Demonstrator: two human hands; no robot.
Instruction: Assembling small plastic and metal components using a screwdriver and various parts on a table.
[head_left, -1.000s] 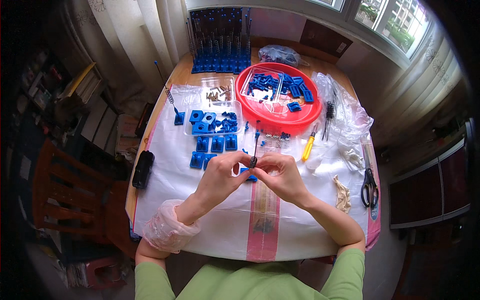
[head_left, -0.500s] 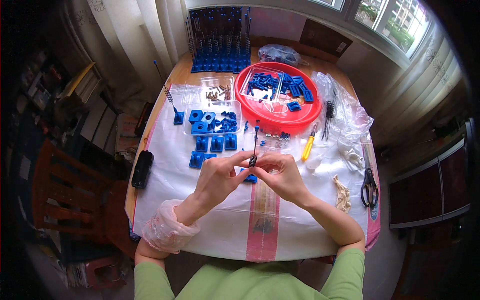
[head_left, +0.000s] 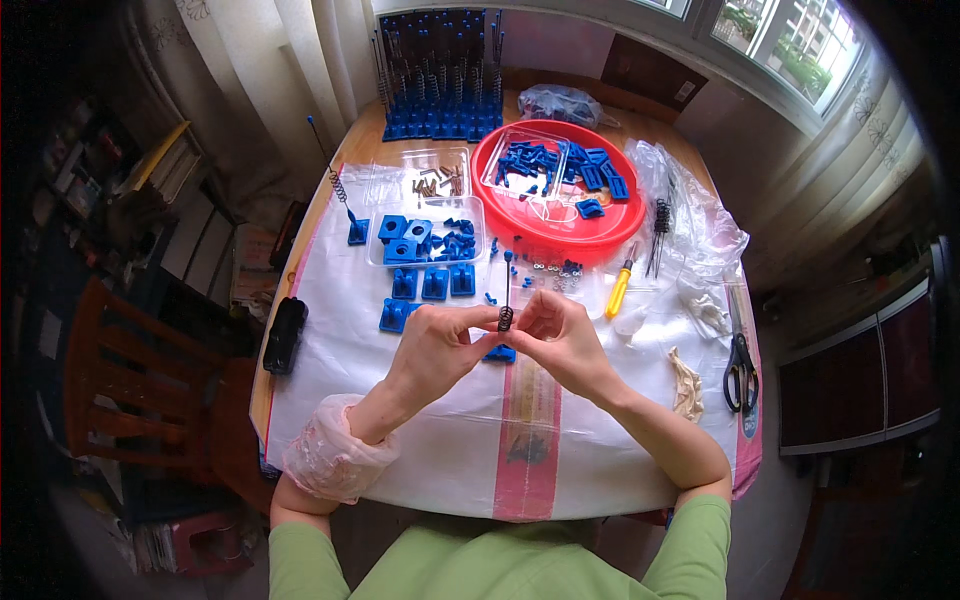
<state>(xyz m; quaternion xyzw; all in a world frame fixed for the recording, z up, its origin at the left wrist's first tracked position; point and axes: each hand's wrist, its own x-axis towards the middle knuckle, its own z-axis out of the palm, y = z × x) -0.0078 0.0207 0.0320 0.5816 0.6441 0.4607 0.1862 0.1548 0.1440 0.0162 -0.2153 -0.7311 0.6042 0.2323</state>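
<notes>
Between both hands a black coil spring (head_left: 505, 318) stands upright, its straight wire topped by a small blue tip. My left hand (head_left: 440, 345) pinches the coil from the left with thumb and fingers. From the right, my right hand (head_left: 560, 340) closes on the same spring near its lower end. Just below the fingertips is a blue plastic base (head_left: 499, 354), partly hidden by the hands; whether the spring touches it I cannot tell. Several blue bases (head_left: 434, 284) lie beyond my left hand.
A clear tub (head_left: 426, 232) holds blue parts, with brass pins (head_left: 438, 181) in a tray behind. Blue pieces fill a red basin (head_left: 637, 215). Finished-looking spring stands (head_left: 440, 120) crowd the far edge. To the right lie a yellow screwdriver (head_left: 618, 293), loose springs (head_left: 660, 225) and scissors (head_left: 740, 375).
The right hand's fingers have lifted and loosened slightly while its thumb stays by the spring. The left hand and spring have hardly moved.
</notes>
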